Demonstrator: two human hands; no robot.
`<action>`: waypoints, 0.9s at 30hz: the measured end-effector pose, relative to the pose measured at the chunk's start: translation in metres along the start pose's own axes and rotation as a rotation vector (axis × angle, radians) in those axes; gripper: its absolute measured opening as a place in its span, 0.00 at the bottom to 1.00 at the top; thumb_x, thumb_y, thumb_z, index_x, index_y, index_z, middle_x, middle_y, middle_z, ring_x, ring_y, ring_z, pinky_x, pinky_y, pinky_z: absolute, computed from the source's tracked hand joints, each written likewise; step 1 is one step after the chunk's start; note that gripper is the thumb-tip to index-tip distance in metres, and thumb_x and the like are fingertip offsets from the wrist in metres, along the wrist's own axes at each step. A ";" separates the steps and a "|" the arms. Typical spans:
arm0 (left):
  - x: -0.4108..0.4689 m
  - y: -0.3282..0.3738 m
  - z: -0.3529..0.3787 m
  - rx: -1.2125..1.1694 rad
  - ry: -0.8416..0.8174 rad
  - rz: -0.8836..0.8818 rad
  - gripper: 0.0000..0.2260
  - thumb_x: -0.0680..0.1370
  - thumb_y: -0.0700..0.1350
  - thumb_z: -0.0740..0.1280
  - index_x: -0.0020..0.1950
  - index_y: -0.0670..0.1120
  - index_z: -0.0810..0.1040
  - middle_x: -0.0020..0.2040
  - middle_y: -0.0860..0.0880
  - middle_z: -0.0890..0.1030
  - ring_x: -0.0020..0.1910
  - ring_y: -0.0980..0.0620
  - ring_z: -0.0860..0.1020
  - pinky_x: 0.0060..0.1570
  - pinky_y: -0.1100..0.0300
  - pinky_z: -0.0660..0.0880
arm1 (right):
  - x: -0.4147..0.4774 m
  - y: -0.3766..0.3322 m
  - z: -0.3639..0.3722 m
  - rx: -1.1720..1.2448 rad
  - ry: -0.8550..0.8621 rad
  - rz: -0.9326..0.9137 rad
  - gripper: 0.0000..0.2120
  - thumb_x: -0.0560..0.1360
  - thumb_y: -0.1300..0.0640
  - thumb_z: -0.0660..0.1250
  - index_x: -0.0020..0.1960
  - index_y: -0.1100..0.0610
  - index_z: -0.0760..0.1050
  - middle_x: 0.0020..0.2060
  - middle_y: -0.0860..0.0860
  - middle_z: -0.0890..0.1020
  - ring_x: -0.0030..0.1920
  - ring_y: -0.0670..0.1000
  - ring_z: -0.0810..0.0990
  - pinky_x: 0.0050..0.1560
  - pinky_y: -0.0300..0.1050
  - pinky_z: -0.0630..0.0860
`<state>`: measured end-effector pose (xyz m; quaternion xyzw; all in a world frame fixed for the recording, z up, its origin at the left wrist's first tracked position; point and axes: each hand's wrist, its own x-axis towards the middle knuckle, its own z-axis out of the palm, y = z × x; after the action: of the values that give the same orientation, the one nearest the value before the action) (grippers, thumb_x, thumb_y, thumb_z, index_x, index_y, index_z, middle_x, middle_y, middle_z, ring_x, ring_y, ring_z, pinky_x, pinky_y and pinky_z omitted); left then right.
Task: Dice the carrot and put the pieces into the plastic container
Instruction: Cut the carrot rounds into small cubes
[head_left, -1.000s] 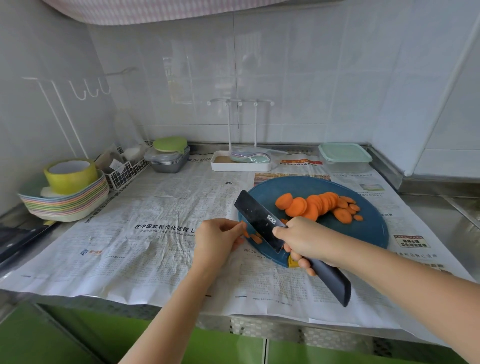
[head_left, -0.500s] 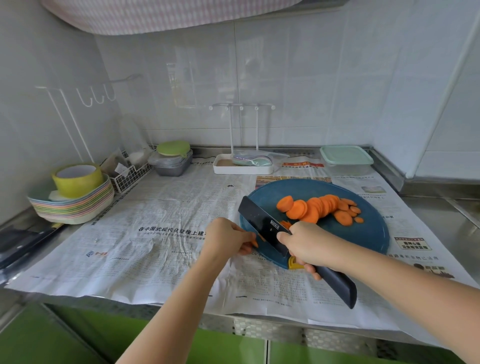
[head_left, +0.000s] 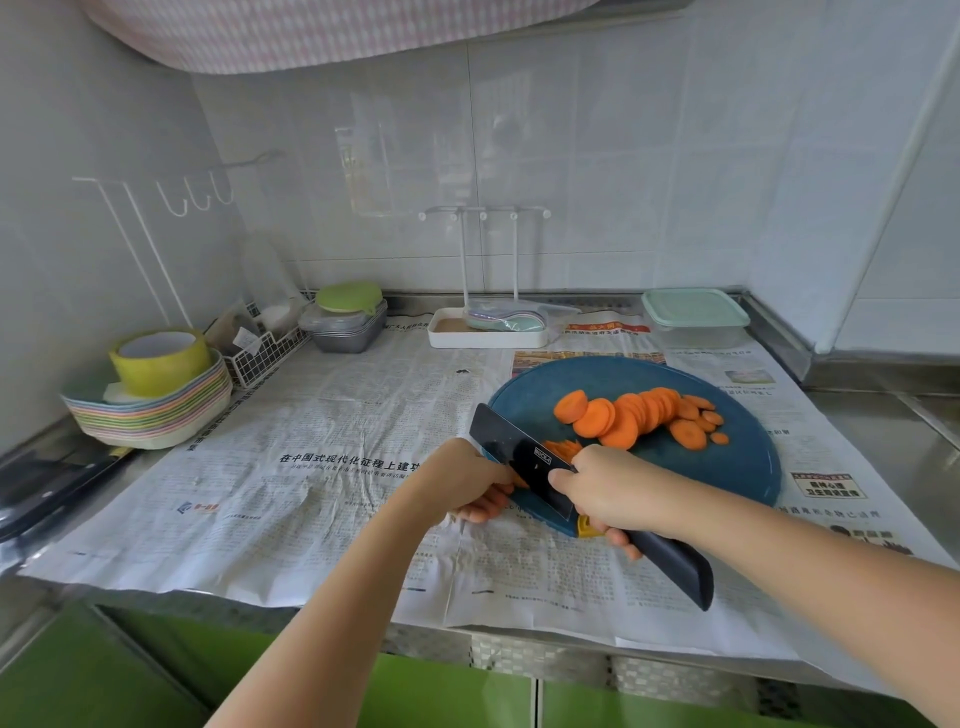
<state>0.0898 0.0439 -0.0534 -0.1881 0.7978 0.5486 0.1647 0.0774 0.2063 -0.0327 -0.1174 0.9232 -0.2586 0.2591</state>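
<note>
A round blue cutting board lies on newspaper with a row of orange carrot slices across it. My right hand grips the handle of a black knife, whose blade rests at the board's near left edge. Against the blade's left side, my left hand holds small carrot pieces with curled fingers; most of them are hidden. The plastic container, with a pale green lid on it, stands at the back right by the wall.
Newspaper covers the counter. At the left are stacked pastel plates with a yellow tape roll, a wire basket and grey trays under a green lid. A white tray with a rack stands at the back.
Both hands and the knife stay at the board's near left edge. My left hand has closed in against the blade. The camera has drifted slightly.
</note>
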 end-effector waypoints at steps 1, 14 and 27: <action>0.002 0.000 -0.001 -0.003 0.004 -0.005 0.09 0.74 0.39 0.70 0.36 0.39 0.75 0.27 0.47 0.73 0.21 0.55 0.69 0.21 0.67 0.69 | 0.000 0.000 -0.001 0.003 -0.002 -0.003 0.18 0.82 0.51 0.54 0.43 0.64 0.68 0.24 0.56 0.71 0.20 0.52 0.69 0.22 0.41 0.71; 0.011 0.001 -0.006 -0.015 -0.028 -0.023 0.07 0.75 0.39 0.67 0.37 0.39 0.77 0.22 0.51 0.76 0.19 0.58 0.70 0.21 0.68 0.67 | -0.002 -0.005 -0.005 -0.042 -0.029 -0.053 0.18 0.82 0.50 0.53 0.44 0.65 0.69 0.22 0.55 0.70 0.17 0.50 0.68 0.19 0.39 0.69; 0.017 0.014 -0.008 0.149 -0.075 -0.041 0.08 0.76 0.37 0.63 0.40 0.41 0.80 0.27 0.50 0.75 0.19 0.58 0.67 0.20 0.69 0.63 | -0.001 -0.005 -0.005 -0.156 0.055 -0.064 0.18 0.83 0.49 0.52 0.51 0.65 0.69 0.27 0.57 0.72 0.18 0.50 0.70 0.16 0.37 0.66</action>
<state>0.0679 0.0386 -0.0477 -0.1708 0.8259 0.4907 0.2190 0.0758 0.2043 -0.0257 -0.1597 0.9429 -0.1973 0.2155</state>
